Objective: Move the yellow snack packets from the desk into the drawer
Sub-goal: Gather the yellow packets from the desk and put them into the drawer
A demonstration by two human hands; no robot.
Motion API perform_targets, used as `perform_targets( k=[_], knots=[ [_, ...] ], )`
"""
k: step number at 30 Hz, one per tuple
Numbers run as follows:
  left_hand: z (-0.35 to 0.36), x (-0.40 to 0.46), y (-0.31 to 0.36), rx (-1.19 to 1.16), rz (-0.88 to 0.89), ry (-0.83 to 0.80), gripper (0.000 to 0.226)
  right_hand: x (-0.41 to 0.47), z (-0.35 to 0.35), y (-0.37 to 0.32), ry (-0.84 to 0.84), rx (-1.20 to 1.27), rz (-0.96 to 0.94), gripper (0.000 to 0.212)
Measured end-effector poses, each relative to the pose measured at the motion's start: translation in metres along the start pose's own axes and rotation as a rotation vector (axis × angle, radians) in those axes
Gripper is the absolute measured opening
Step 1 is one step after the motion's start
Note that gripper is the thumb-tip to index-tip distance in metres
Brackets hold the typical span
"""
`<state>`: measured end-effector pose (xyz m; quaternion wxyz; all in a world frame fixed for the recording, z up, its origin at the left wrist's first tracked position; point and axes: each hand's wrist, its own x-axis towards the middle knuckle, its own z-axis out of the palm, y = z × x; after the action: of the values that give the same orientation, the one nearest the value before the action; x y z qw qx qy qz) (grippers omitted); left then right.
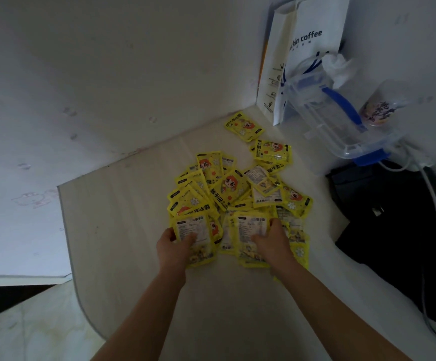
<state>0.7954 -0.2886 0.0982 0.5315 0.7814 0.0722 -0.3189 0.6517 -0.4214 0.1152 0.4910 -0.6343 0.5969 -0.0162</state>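
Observation:
Several yellow snack packets (233, 188) lie in a loose overlapping pile in the middle of the pale desk (123, 230). One packet (243, 125) lies apart near the far wall. My left hand (174, 247) grips a packet (193, 230) at the pile's near left edge, fingers curled over its lower half. My right hand (274, 242) grips another packet (250, 227) at the near right, with more packets under it. No drawer is in view.
A white coffee paper bag (308, 48) stands in the far right corner. Beside it sits a clear plastic box with blue handle (336, 118) and a printed cup (380, 105). A black object with white cables (404, 220) fills the desk's right side. The desk's rounded left edge drops to the floor.

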Motion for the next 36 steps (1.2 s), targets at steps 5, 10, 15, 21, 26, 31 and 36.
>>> perform_targets(
  k=[5, 10, 15, 21, 26, 31, 36],
  knots=[
    [-0.008, -0.002, 0.000, 0.015, 0.015, -0.023, 0.017, -0.012, -0.003, 0.000, 0.007, 0.042, -0.045, 0.036],
    [-0.020, -0.004, -0.003, 0.059, 0.034, -0.057, 0.016, -0.034, 0.002, 0.005, 0.052, 0.147, -0.045, 0.030],
    [-0.033, -0.003, -0.004, 0.077, 0.054, -0.109, 0.013, -0.059, 0.007, 0.014, 0.149, 0.226, -0.029, 0.029],
    [-0.056, -0.017, -0.011, 0.042, 0.046, -0.238, 0.014, -0.108, 0.018, 0.033, 0.344, 0.304, 0.003, 0.034],
    [-0.078, -0.053, -0.017, 0.053, 0.115, -0.389, 0.020, -0.158, 0.030, 0.054, 0.424, 0.379, 0.062, 0.027],
    [-0.090, -0.095, -0.036, 0.142, 0.174, -0.501, 0.020, -0.211, 0.033, 0.088, 0.497, 0.387, 0.114, 0.031],
    [-0.091, -0.142, -0.067, 0.203, 0.233, -0.614, 0.018, -0.257, 0.025, 0.133, 0.566, 0.464, 0.160, 0.023]
  ],
)
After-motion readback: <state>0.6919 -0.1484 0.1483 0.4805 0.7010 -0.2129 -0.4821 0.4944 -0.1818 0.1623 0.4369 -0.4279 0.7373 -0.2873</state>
